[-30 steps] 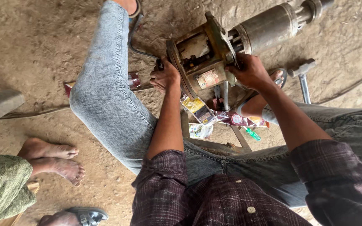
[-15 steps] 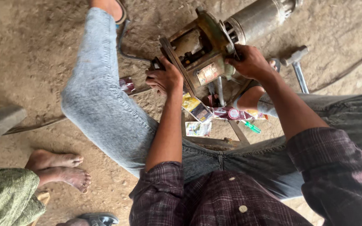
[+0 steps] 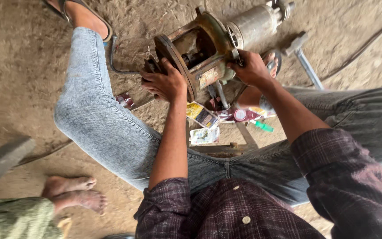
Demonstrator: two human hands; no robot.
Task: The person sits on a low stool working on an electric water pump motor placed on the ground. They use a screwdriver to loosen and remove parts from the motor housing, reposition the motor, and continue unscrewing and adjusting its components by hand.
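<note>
Gripping rusty motor housing (image 3: pixel 200 57) with both hands, left hand (image 3: pixel 164 82) fingers now wrapping flange, right hand (image 3: pixel 249 67) clamping the far side; housing appearing shifted left since before.

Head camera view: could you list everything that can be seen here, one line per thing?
Rusty metal machine housing with open cavity: one, brown, on the ground between the knees.
Grey metal cylinder: one, silver-grey, joined to the housing's far end.
Small printed packets: several, yellow, white and red, on the ground beneath the housing.
Green-handled tool: one, by the packets.
Grey metal hammer: one, on the dirt at right.
Bare feet of another person: two, lower left.
Left hand: on the housing's round flange.
Right hand: gripping the housing's far side.
Legs: two, jeans, spread around the work.
</note>
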